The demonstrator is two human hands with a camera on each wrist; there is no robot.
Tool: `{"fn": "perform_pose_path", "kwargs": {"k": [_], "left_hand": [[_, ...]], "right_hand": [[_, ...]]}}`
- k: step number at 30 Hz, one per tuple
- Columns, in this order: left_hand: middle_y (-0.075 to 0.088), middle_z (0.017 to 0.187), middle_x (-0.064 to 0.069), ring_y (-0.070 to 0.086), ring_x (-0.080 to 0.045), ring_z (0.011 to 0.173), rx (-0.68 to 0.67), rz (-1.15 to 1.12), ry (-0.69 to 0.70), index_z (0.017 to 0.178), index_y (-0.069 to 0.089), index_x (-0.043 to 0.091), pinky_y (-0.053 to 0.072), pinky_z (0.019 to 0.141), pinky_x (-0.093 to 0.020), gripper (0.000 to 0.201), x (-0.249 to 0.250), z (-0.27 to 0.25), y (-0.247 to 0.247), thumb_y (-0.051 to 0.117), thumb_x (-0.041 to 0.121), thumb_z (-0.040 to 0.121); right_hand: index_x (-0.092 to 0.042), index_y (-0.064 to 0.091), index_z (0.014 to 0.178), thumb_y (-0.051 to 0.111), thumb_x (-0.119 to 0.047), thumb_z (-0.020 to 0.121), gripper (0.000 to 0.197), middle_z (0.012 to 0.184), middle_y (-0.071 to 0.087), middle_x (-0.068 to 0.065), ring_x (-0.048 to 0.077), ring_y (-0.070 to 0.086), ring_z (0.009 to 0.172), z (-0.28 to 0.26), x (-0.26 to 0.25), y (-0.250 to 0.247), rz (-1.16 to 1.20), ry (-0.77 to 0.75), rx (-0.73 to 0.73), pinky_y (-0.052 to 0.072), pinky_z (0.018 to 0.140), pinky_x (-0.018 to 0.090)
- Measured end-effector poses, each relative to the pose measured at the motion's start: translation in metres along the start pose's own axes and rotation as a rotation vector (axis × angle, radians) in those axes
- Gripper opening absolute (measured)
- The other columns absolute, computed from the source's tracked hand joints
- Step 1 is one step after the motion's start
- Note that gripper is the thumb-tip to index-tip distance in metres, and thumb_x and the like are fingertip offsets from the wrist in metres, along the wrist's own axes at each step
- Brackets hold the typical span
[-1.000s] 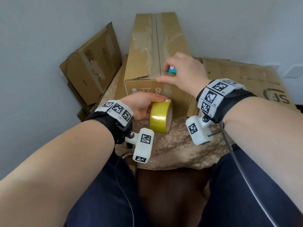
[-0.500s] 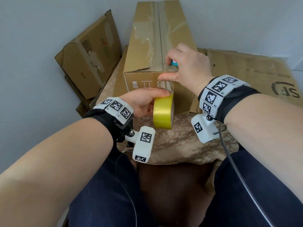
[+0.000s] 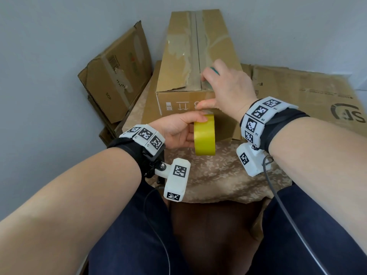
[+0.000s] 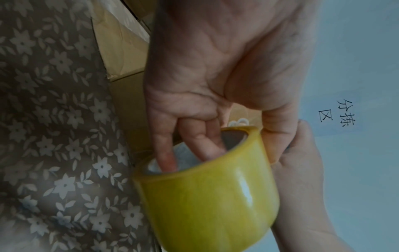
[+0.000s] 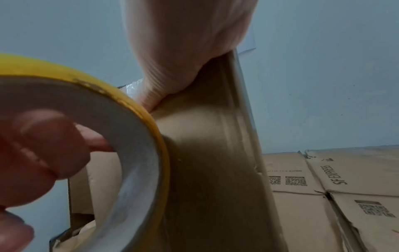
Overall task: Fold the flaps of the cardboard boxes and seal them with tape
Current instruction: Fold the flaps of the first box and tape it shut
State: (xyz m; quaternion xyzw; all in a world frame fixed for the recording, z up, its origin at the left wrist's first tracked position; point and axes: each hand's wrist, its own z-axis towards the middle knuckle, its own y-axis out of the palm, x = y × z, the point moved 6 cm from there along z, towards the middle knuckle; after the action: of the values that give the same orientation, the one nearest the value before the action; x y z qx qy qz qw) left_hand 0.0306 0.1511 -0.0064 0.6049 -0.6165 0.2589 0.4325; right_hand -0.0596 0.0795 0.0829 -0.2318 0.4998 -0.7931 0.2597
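- My left hand (image 3: pixel 176 132) grips the yellow tape roll (image 3: pixel 205 134): fingers (image 4: pixel 166 153) hooked through the core and thumb across the top of the rim, as the left wrist view shows.
- The roll hangs just below my right hand (image 3: pixel 228 90), against the near end face of the long cardboard box (image 3: pixel 178 56).
- My right hand lies over the near top corner of that box. Its thumb presses the clear tape strip (image 3: pixel 207 111) onto the end face just above the roll, and its fingers reach onto the top by the centre seam.
- Something teal (image 3: pixel 214 70) peeks out beyond those fingers; I take it for a small cutter tucked in that hand, but it is mostly hidden.
- Done, as I judge it: this box's top flaps are folded flat, tape lies along the seam, and the strip has been carried over the near edge.
- Left on this box: cut the strip free of the roll and rub its end down.
- Beyond my left hand a second box (image 3: pixel 115 76) leans on the wall, and beyond my right hand lie flattened boxes (image 3: pixel 297 92); I cannot tell whether those are part of the job.
- Under both wrists is a floral cloth (image 3: pixel 218 175).
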Motion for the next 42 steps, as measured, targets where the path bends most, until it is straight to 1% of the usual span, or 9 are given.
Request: {"fn": "perform_pose_path", "kwargs": {"k": [4, 7, 12, 17, 22, 25, 28, 35, 42], "left_hand": [[0.06, 0.108, -0.009, 0.061, -0.022, 0.088, 0.021, -0.019, 0.033, 0.132, 0.05, 0.018, 0.048, 0.086, -0.038, 0.04, 0.0, -0.001, 0.003, 0.05, 0.021, 0.092], [0.06, 0.104, -0.009, 0.06, -0.021, 0.085, 0.041, 0.008, 0.036, 0.12, 0.055, 0.019, 0.049, 0.081, -0.036, 0.028, 0.003, -0.004, 0.006, 0.052, 0.02, 0.092], [0.062, 0.098, -0.005, 0.06, -0.019, 0.082, 0.08, 0.015, 0.062, 0.116, 0.056, 0.02, 0.05, 0.073, -0.032, 0.024, 0.006, -0.007, 0.009, 0.051, 0.019, 0.093], [0.064, 0.094, -0.004, 0.061, -0.018, 0.079, 0.133, -0.004, 0.093, 0.113, 0.059, 0.021, 0.05, 0.072, -0.032, 0.021, 0.01, -0.006, 0.01, 0.052, 0.023, 0.093], [0.063, 0.088, -0.002, 0.059, -0.017, 0.077, 0.164, -0.023, 0.101, 0.097, 0.061, 0.024, 0.048, 0.075, -0.032, 0.01, 0.008, -0.009, 0.011, 0.052, 0.021, 0.093], [0.064, 0.091, -0.004, 0.061, -0.018, 0.079, 0.168, -0.046, 0.108, 0.098, 0.061, 0.022, 0.05, 0.073, -0.034, 0.01, 0.008, -0.01, 0.012, 0.053, 0.022, 0.092], [0.063, 0.093, -0.006, 0.062, -0.02, 0.079, 0.158, -0.05, 0.093, 0.1, 0.06, 0.017, 0.052, 0.071, -0.034, 0.012, 0.008, -0.01, 0.013, 0.053, 0.022, 0.092], [0.063, 0.092, -0.007, 0.061, -0.021, 0.082, 0.141, -0.067, 0.103, 0.099, 0.06, 0.016, 0.05, 0.078, -0.036, 0.011, 0.005, -0.011, 0.011, 0.053, 0.02, 0.092], [0.062, 0.091, -0.006, 0.06, -0.019, 0.079, 0.127, -0.066, 0.109, 0.099, 0.061, 0.017, 0.051, 0.071, -0.033, 0.011, 0.004, -0.012, 0.009, 0.052, 0.019, 0.092]], "right_hand": [[-0.016, 0.051, 0.114, 0.068, -0.067, 0.066, 0.072, 0.109, 0.048, 0.009, 0.03, 0.057, 0.078, 0.001, -0.001, -0.001, -0.002, 0.002, -0.011, 0.044, 0.064, 0.038], [-0.02, 0.052, 0.117, 0.072, -0.063, 0.066, 0.07, 0.112, 0.049, 0.005, 0.026, 0.056, 0.089, 0.002, 0.007, -0.003, 0.148, 0.041, -0.055, 0.045, 0.074, 0.037], [-0.016, 0.068, 0.107, 0.06, -0.02, 0.091, 0.019, 0.109, 0.065, 0.003, 0.02, 0.056, 0.104, -0.009, 0.034, -0.022, 0.591, 0.112, 0.048, 0.033, 0.083, 0.02], [-0.017, 0.067, 0.108, 0.054, -0.009, 0.092, 0.022, 0.109, 0.066, -0.004, 0.012, 0.057, 0.103, -0.03, 0.037, -0.037, 0.668, 0.117, 0.077, 0.034, 0.083, 0.012], [-0.021, 0.05, 0.128, 0.061, -0.01, 0.09, 0.041, 0.102, 0.067, 0.0, 0.013, 0.064, 0.099, -0.038, 0.03, -0.039, 0.872, 0.199, -0.027, 0.046, 0.095, 0.025], [-0.019, 0.049, 0.138, 0.063, -0.011, 0.089, 0.051, 0.118, 0.065, 0.005, 0.014, 0.06, 0.111, -0.038, 0.025, -0.038, 0.774, 0.183, -0.085, 0.041, 0.1, 0.022], [-0.016, 0.058, 0.13, 0.062, -0.013, 0.09, 0.04, 0.125, 0.063, 0.004, 0.018, 0.061, 0.109, -0.038, 0.02, -0.039, 0.628, 0.14, -0.097, 0.039, 0.098, 0.022], [-0.013, 0.066, 0.116, 0.063, -0.013, 0.089, 0.027, 0.098, 0.066, 0.0, 0.007, 0.066, 0.064, -0.037, 0.014, -0.035, 0.656, 0.176, -0.145, 0.047, 0.067, 0.009], [-0.014, 0.065, 0.111, 0.066, -0.014, 0.088, 0.023, 0.095, 0.065, -0.001, 0.011, 0.067, 0.074, -0.037, 0.01, -0.028, 0.753, 0.171, -0.182, 0.054, 0.071, 0.02]]}}
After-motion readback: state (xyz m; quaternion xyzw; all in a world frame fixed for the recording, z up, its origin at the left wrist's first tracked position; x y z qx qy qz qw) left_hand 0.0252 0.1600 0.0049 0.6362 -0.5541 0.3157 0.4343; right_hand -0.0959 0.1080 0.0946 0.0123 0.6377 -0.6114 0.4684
